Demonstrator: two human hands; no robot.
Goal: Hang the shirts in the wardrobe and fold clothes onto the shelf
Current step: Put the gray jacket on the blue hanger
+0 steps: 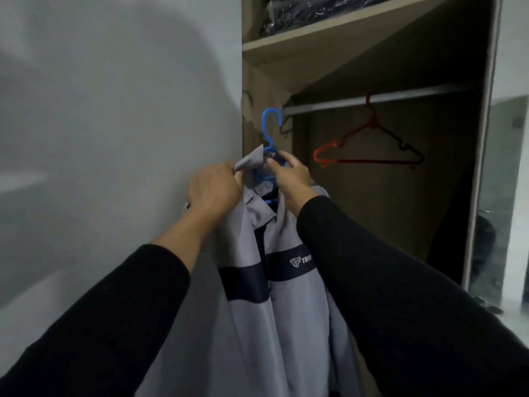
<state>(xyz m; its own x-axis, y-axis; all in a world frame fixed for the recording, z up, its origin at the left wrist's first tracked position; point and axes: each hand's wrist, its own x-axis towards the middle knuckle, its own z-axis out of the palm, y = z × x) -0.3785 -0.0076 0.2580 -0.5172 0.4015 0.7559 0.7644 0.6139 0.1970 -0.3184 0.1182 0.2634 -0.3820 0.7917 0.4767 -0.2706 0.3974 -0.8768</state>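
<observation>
A bedroom or dressing corner in a home — an open wooden wardrobe (483, 116) is standing against a plain pale wall (114, 110). Inside, a metal rail (329, 106) is carrying an empty red hanger (369, 144), and dark folded clothes (309, 10) are lying on the shelf (329, 30) above. A mirror panel (498, 196) is showing at the right edge — ordinary household furnishing.

Both arms reach forward, left hand (213, 190) and right hand (290, 174) gripping.
</observation>
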